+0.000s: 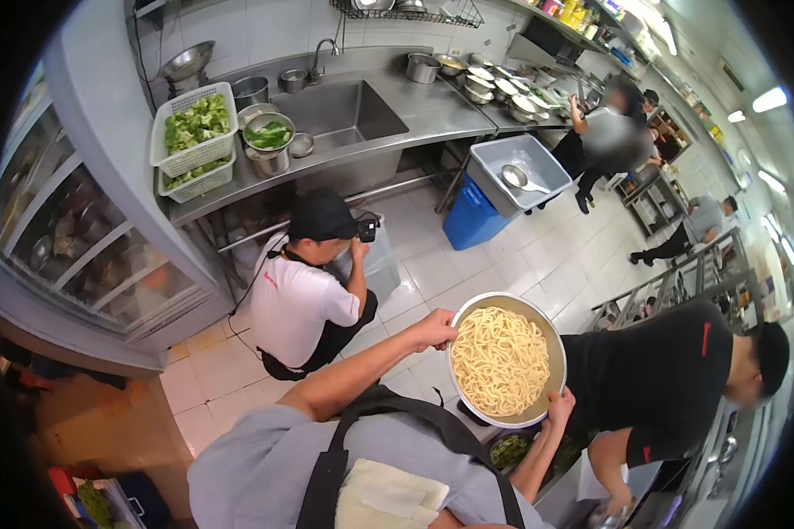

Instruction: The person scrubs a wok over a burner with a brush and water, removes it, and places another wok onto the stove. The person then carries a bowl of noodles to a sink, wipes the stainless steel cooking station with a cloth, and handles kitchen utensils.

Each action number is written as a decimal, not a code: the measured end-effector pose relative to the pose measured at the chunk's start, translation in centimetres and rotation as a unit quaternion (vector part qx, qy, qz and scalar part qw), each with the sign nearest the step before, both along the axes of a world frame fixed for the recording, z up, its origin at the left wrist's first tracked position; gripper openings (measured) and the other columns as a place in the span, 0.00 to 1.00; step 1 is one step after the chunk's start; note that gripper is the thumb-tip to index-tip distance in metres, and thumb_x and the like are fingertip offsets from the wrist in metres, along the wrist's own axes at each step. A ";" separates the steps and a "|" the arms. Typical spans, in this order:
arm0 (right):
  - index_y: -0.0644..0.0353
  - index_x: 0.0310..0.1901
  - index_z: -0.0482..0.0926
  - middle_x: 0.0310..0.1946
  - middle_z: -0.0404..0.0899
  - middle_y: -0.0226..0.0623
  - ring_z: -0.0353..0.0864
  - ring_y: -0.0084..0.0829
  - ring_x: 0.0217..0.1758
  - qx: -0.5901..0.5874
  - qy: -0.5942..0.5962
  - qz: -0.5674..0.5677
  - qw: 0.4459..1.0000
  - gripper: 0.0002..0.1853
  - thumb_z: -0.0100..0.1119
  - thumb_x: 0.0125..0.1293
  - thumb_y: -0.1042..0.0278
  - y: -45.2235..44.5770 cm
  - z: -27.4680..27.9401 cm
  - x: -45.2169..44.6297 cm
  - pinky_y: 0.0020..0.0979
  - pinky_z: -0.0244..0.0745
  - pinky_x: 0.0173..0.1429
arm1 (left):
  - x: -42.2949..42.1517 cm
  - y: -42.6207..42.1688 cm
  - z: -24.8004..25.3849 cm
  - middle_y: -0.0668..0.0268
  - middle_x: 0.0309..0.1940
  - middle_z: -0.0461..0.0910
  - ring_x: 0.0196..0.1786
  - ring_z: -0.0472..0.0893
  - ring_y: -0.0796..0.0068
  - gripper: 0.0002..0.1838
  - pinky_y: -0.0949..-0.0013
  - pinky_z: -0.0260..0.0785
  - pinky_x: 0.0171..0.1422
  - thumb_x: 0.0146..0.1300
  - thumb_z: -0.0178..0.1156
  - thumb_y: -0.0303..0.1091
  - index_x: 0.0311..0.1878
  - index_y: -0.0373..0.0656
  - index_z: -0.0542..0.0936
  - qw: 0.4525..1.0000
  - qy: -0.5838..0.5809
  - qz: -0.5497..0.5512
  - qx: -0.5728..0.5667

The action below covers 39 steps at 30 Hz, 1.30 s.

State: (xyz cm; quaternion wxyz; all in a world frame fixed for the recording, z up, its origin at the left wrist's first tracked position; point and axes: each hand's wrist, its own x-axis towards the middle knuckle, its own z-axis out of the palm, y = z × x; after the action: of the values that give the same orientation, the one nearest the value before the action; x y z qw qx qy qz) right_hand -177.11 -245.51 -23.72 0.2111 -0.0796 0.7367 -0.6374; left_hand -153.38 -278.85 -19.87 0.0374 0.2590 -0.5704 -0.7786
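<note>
A round metal bowl [553,339] full of thick pale noodles [500,360] is held out in front of my chest. My left hand [434,330] grips its rim on the left side, fingers closed on the edge. At the lower right of the rim, my right hand [559,407] is closed on the bowl too. The noodles lie in a loose heap that covers most of the inside. Below the bowl, partly hidden by it, a container of green vegetables [509,450] shows near my right forearm.
A crouching person [300,291] with a camera is at left. Close at right, a person in black [653,370] bends over the counter. A grey tub [520,167] with a ladle sits on a blue bin [475,216]. Along the wall runs a steel sink [348,115] beside baskets of greens [194,132].
</note>
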 end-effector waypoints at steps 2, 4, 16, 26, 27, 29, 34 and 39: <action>0.73 0.41 0.80 0.34 0.83 0.36 0.81 0.27 0.31 -0.022 -0.015 -0.023 0.999 0.17 0.49 0.48 0.83 -2.0 0.5 -2.3 0.27 0.76 0.37 | -4.2 -2.2 -1.2 0.69 0.17 0.72 0.16 0.71 0.82 0.05 0.74 0.61 0.17 0.52 0.57 0.25 0.33 0.37 0.78 1.000 0.019 -0.003 0.003; 0.73 0.42 0.80 0.34 0.83 0.36 0.81 0.26 0.31 -0.029 -0.039 -0.030 0.998 0.17 0.50 0.49 0.83 -3.8 -1.3 -5.7 0.26 0.74 0.36 | -8.9 -3.6 -3.3 0.71 0.18 0.73 0.17 0.70 0.83 0.06 0.76 0.60 0.19 0.51 0.58 0.24 0.34 0.38 0.78 1.000 -0.018 0.003 -0.007; 0.74 0.41 0.80 0.34 0.83 0.41 0.82 0.29 0.32 0.049 -0.018 0.141 0.989 0.15 0.52 0.50 0.83 -28.1 -4.8 -30.2 0.27 0.76 0.38 | -23.5 -19.6 -4.3 0.73 0.18 0.71 0.16 0.68 0.84 0.05 0.77 0.58 0.18 0.51 0.59 0.23 0.33 0.38 0.79 0.985 -0.042 0.170 0.007; 0.73 0.37 0.79 0.32 0.83 0.40 0.81 0.27 0.29 -0.037 -0.069 0.327 0.942 0.12 0.52 0.49 0.85 -57.6 -1.3 -35.6 0.26 0.76 0.34 | -22.1 -34.2 -2.2 0.69 0.17 0.70 0.15 0.68 0.81 0.09 0.73 0.59 0.17 0.49 0.62 0.23 0.25 0.43 0.69 0.901 -0.011 0.434 0.001; 0.73 0.37 0.79 0.32 0.83 0.40 0.80 0.27 0.29 -0.041 -0.066 0.341 0.937 0.12 0.52 0.49 0.85 -60.0 -1.9 -35.8 0.26 0.76 0.34 | -21.7 -35.5 -2.4 0.69 0.17 0.70 0.15 0.68 0.80 0.10 0.73 0.59 0.16 0.49 0.62 0.23 0.24 0.43 0.68 0.893 -0.019 0.449 0.007; 0.73 0.36 0.79 0.31 0.82 0.40 0.80 0.27 0.28 -0.041 -0.038 0.363 0.930 0.12 0.52 0.48 0.85 -66.3 -3.2 -36.0 0.26 0.75 0.33 | -20.9 -38.6 -2.5 0.69 0.16 0.69 0.14 0.68 0.80 0.12 0.72 0.59 0.16 0.50 0.63 0.24 0.23 0.44 0.67 0.881 -0.031 0.472 0.015; 0.72 0.36 0.79 0.29 0.81 0.37 0.78 0.26 0.27 -0.005 -0.022 0.416 0.909 0.13 0.52 0.46 0.83 -77.3 0.1 -33.4 0.26 0.73 0.31 | -17.8 -45.1 -1.6 0.69 0.16 0.68 0.15 0.69 0.79 0.13 0.73 0.60 0.17 0.49 0.63 0.24 0.23 0.45 0.66 0.855 0.000 0.518 0.037; 0.72 0.38 0.79 0.29 0.81 0.36 0.78 0.25 0.25 -0.011 -0.011 0.491 0.871 0.14 0.52 0.47 0.82 -89.5 1.4 -29.8 0.25 0.72 0.30 | -13.9 -50.7 -0.9 0.69 0.17 0.69 0.16 0.70 0.80 0.12 0.74 0.61 0.18 0.49 0.62 0.22 0.24 0.45 0.66 0.830 0.019 0.557 0.026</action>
State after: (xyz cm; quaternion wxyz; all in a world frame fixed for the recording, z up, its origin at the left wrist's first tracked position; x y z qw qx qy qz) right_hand -206.91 -334.99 -22.31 0.5044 -0.4264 0.5934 -0.4601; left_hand -167.27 -329.57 -20.76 0.4682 0.5190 -0.3084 -0.6452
